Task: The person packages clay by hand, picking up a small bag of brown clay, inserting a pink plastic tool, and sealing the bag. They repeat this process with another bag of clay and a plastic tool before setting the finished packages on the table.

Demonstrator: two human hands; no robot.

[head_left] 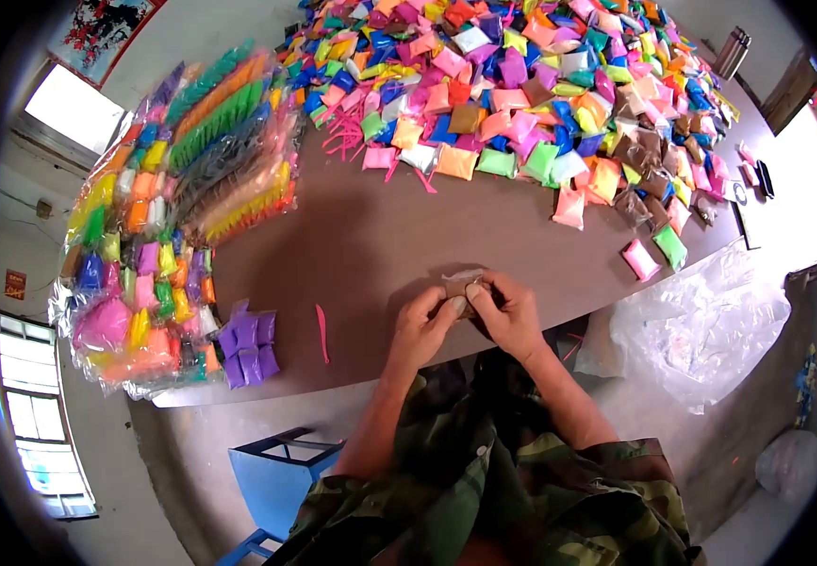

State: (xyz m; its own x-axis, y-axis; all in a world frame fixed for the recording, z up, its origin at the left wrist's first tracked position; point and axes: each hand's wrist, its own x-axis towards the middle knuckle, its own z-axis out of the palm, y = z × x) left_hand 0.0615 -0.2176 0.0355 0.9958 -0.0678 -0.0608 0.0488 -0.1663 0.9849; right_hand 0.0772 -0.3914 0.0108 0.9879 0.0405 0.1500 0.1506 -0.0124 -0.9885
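My left hand [421,323] and my right hand [512,319] meet near the front edge of the table. Between their thumbs and fingers is a small brown packet [463,287] in clear wrapping, partly covered by the fingers. Both hands are closed on it. To the left, a thin pink plastic knife-like tool [322,334] lies on the brown tabletop [371,245]. Further left, several purple packets [248,345] sit together by the edge.
A large heap of colourful packets [512,99] covers the back of the table. Clear bags of sorted packets [229,141] are stacked at left. A clear plastic bag [701,325] hangs at the right edge; a blue chair [276,481] stands below. A flask [733,52] is at the back right.
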